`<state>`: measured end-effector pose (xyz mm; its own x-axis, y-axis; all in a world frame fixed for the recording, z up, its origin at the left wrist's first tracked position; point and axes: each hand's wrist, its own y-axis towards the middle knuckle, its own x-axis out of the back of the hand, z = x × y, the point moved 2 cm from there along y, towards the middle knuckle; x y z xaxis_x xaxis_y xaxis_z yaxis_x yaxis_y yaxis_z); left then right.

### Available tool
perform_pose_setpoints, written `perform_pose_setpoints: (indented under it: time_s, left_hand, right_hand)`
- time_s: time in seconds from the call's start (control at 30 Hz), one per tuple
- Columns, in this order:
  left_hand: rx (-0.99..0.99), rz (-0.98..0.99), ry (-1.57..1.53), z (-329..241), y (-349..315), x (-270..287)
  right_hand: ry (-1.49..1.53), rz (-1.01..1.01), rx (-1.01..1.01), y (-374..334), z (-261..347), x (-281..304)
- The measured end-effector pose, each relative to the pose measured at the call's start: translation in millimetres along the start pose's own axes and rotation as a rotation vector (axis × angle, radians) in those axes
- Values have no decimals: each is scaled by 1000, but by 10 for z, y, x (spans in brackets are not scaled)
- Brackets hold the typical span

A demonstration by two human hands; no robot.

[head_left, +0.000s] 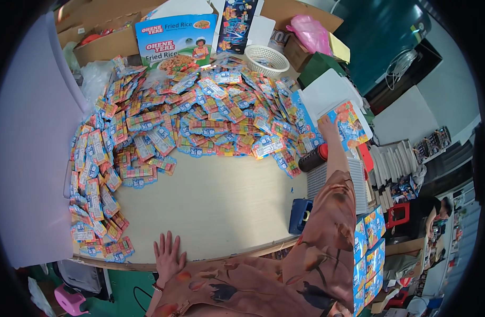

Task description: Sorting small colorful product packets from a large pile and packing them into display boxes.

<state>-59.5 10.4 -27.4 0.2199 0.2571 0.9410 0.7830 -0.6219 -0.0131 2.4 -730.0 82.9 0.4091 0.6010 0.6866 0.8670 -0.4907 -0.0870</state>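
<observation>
My left hand [169,257] lies flat on the table's front edge, fingers spread, holding nothing. My right arm stretches far forward to the right. There my right hand [327,127] has its fingers closed at the edge of an open blue-and-orange printed carton [352,120] with a white inside. Part of that grip is hard to make out. A large heap of small colourful flat packets [210,108] covers the back and left of the table [210,211]. Close to my right forearm lies a dark bottle [312,158] with a red end.
A blue tape dispenser [300,215] sits at the table's right front. Behind the heap stand a blue display box [176,42] and a white woven basket [266,59]. Blue printed boxes [368,259] are stacked at my right. Farther right, another person [430,216] sits.
</observation>
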Motion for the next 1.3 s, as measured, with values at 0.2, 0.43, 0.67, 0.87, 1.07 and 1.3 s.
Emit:
perform_pose_setpoints:
  time_s: [0.2,0.43,0.67,0.87,1.07,1.3]
  left_hand:
    - [-3,6,8,2,26,-30]
    - [-4,5,18,13,7,-31]
    - [51,-295,-735,-36,199,349]
    - [-166,-261,-797,-455,1349,1007]
    - [104,502,-1267,-787,1628,420]
    - [293,271,-1447,-467,1543,61]
  right_hand:
    - [-47,-124,-24,88,57,-106]
    - [-34,-146,-67,-23,-144,831]
    - [3,-785,424,-1157,160,2695]
    - [-258,-1165,945,-1925,1685,2879]
    - [-70,-1059,1063,-2198,2557,2870]
    - [617,-1241,737,-2605,2867,2401]
